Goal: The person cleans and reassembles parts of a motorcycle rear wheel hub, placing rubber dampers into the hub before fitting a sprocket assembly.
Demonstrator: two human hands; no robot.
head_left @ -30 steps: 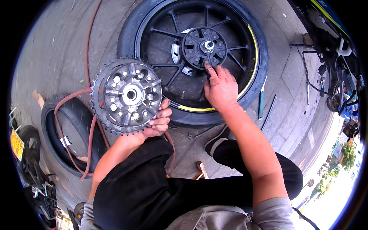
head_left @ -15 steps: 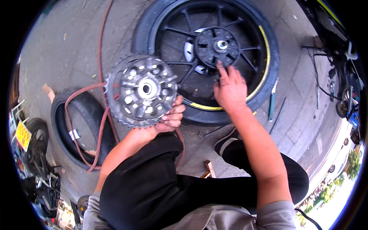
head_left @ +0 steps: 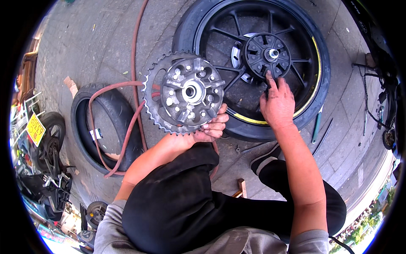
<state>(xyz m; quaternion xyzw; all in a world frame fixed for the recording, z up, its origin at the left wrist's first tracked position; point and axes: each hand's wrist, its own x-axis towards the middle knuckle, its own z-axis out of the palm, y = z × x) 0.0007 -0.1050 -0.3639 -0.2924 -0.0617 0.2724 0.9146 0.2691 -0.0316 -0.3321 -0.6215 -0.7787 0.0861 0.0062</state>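
Note:
My left hand (head_left: 213, 128) grips a rear sprocket (head_left: 194, 89) bolted to a grey metal carrier, its fingers curled round the lower right edge. The carrier's bolted face and central bore show, and the toothed rim stands out to the left. To the right, a black motorcycle wheel (head_left: 237, 26) with a tyre and a yellow rim stripe lies flat on the ground. Over it reaches my right hand (head_left: 279, 103), index finger stretched onto the lower part of the slotted hub (head_left: 258, 54). No object shows in this hand. A threaded axle end (head_left: 271, 54) stands in the hub's centre.
A loose tyre (head_left: 80, 122) lies at left, crossed by a reddish hose (head_left: 134, 55). Right of the wheel are a green-handled tool (head_left: 316, 128) and a thin rod (head_left: 323, 142). Parked motorcycles (head_left: 50, 139) line the left edge. A wooden-handled tool (head_left: 241, 186) lies near my legs.
The whole view has shifted, so everything sits farther right. The sprocket has turned slightly in my left hand's grip and looks sharper. My right index finger stays at the hub.

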